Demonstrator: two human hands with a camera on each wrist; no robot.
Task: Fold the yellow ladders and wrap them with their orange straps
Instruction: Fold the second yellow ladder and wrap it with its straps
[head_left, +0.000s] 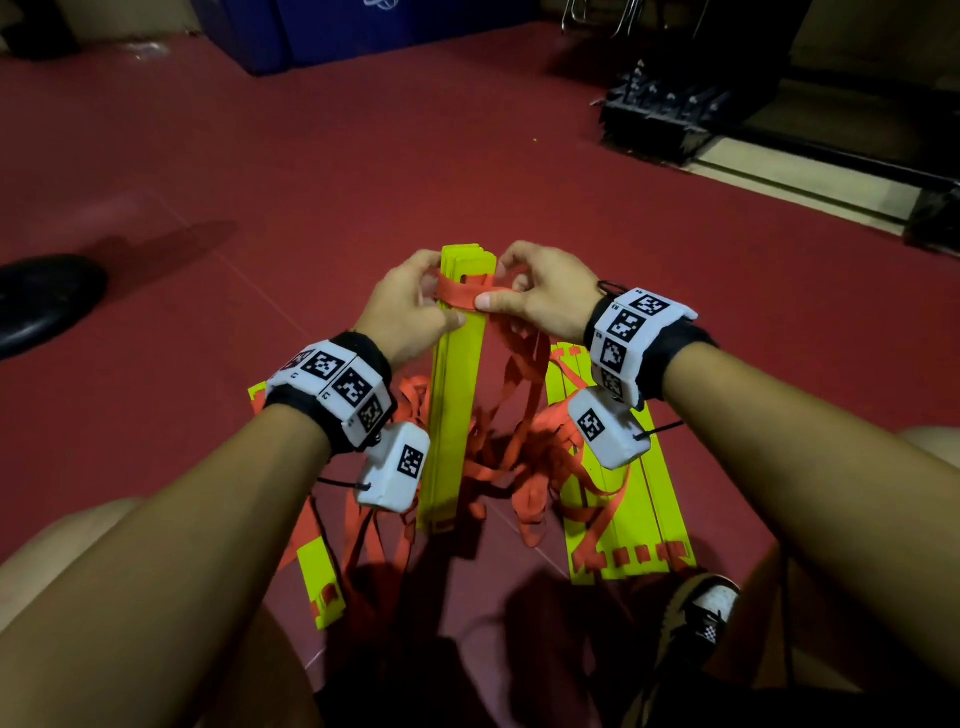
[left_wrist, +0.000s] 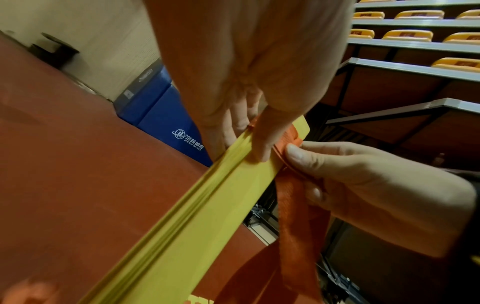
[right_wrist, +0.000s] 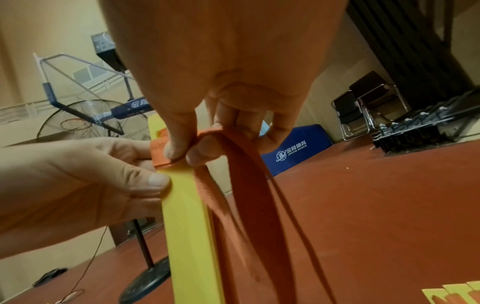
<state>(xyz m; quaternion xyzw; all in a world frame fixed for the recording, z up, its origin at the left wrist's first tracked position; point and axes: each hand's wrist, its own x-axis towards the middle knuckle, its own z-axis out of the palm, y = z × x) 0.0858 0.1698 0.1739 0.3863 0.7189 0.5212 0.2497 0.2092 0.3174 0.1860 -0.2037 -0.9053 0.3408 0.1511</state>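
risk: orange strap (head_left: 462, 293) likely slips off the top if you ease tension, rungs fan out | look: folded yellow ladder (head_left: 454, 395) stacked flat, upright on red floor (head_left: 311, 171), strap tails tangled below | grip: left hand (head_left: 410, 306) clamps stack near top; right hand (head_left: 535, 299) pinches strap across it
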